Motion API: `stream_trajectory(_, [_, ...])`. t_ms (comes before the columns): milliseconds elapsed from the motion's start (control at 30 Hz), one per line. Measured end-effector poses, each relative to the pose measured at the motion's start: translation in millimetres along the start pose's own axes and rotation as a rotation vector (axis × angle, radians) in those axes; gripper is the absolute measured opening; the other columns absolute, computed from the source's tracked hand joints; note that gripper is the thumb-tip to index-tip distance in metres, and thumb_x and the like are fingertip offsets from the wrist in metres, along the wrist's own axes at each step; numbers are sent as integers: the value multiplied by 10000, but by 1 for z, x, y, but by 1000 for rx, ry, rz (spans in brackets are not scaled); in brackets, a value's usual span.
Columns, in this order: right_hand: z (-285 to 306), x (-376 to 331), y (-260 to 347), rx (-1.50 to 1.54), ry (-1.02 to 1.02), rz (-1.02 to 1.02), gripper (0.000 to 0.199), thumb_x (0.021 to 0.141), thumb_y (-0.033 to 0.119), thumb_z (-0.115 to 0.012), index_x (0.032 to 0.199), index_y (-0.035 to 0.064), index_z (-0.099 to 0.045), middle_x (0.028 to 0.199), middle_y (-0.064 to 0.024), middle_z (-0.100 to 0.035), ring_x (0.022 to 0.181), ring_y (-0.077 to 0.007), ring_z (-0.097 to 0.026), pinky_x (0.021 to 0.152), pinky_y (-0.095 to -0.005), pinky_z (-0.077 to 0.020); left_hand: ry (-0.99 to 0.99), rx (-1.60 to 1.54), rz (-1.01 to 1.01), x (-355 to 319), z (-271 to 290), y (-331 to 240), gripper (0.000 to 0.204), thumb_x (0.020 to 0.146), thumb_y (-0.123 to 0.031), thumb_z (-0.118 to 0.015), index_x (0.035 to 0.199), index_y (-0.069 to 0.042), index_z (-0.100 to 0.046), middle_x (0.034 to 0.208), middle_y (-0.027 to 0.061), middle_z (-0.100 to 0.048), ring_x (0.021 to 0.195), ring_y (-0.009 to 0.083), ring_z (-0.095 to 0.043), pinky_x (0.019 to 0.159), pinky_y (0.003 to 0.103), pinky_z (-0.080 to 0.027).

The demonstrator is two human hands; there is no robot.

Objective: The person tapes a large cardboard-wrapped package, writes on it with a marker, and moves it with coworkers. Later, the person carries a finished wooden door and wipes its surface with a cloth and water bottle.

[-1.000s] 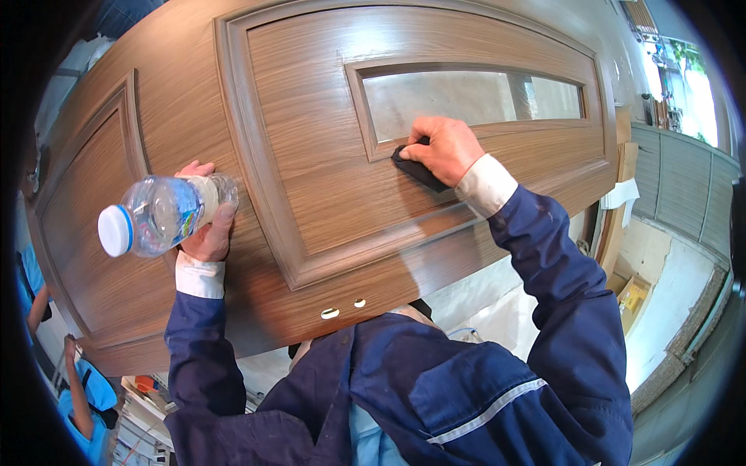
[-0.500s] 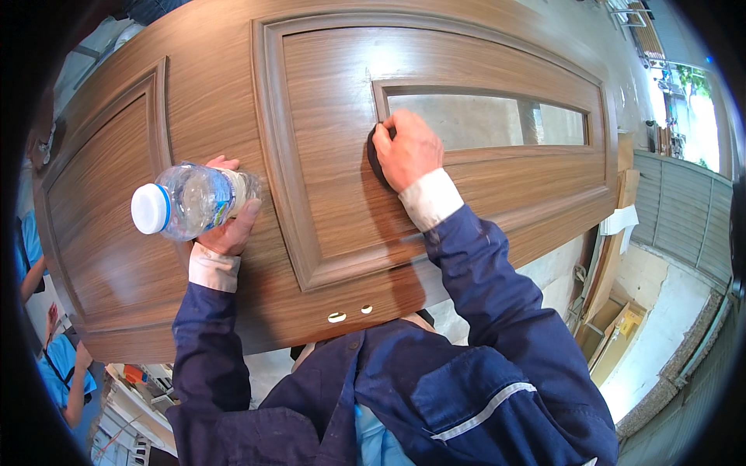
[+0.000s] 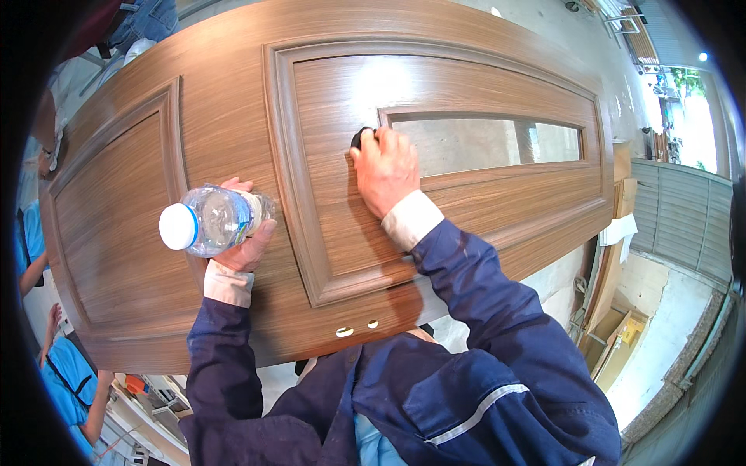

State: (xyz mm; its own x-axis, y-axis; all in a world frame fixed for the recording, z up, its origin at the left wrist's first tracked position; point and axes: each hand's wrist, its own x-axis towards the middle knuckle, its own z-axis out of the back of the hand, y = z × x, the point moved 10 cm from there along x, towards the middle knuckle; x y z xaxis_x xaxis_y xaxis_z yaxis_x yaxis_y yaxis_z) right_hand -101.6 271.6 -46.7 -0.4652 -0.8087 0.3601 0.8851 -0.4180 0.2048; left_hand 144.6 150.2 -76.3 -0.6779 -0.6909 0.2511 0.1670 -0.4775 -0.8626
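A brown wood-grain door (image 3: 221,101) lies flat before me, with raised moulding around its panels. My left hand (image 3: 249,250) is wrapped around a clear plastic bottle (image 3: 220,220) with a white cap (image 3: 178,227), tilted so that the cap points left. The bottle is over the strip between the two panels. My right hand (image 3: 391,167) presses a black pad (image 3: 358,139) onto the panel, just left of the narrow window opening (image 3: 474,144). Most of the pad is hidden under my fingers, so its exact kind cannot be made out.
Two holes (image 3: 344,332) pierce the door's near edge, close to my body. People in blue shirts (image 3: 68,380) stand at the left. Cardboard and boards (image 3: 622,342) lean at the right beside a grey corrugated panel (image 3: 680,206).
My right hand has slid left and slightly nearer with the black pad across the panel. The bottle stays in my left hand. The whole view has shifted a little.
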Motion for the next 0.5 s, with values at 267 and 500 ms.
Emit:
stream_trajectory(267, [-48,29,-22,-36,232,107,73,797,120,-669,831,56,-671,946,-136,-617,924,-320,-634,786,-429,-544,6,23,22,1,-2,1,687,761,-506,-831,1249,-67,-631,1226,97,-652,1295,341,-536,1187,523,-281])
stream_trajectory(500, [-8,34,-77,-37,55,-79,142,910,214,-671,846,88,-667,953,-136,-623,921,-337,-628,758,-440,-552,44,142,-17,-9,-5,9,620,793,-235,-859,1313,-47,-577,1311,107,-611,1282,278,-548,1153,436,-378])
